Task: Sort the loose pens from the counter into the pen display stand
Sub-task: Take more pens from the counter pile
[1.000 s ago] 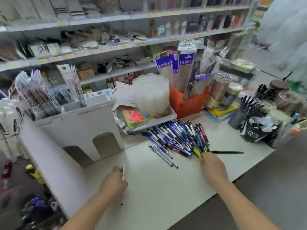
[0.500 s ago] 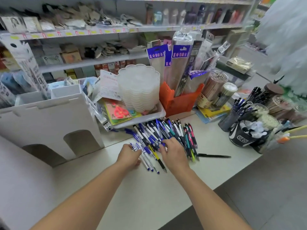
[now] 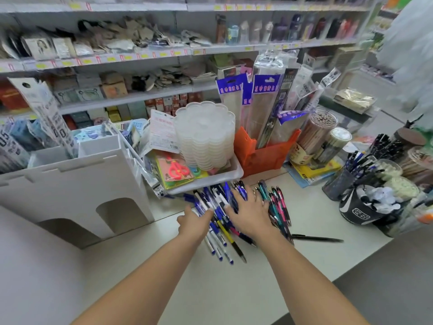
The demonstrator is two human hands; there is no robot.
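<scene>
Plastic pens point(image 3: 220, 221) are lying in a loose heap on the pale counter point(image 3: 234, 289), and a person is reaching both bare arms into them. Nearest the camera, white-barrelled blue-capped pens are fanning out towards the counter's front edge beside a yellow one, while a single black pen point(image 3: 316, 238) is resting apart to the right. The left hand point(image 3: 195, 222) is touching the heap's left side, its fingertips hidden among the barrels, so whether it is pinching one cannot be told. The right hand point(image 3: 249, 215) is lying flat on top, fingers spread and gripping nothing. These pens look light, stiff and smooth, likely to roll or slide when nudged; pinching one barrel near its middle, or gathering a few parallel ones at once, would probably serve best. Tangled clips may be dragging neighbours along. Left of the heap, a white stand point(image 3: 77, 184) with open-topped compartments is waiting. Beyond, a tray point(image 3: 210, 181), an orange bin point(image 3: 262, 156) and shelves point(image 3: 140, 57) of stock are filling the background.
</scene>
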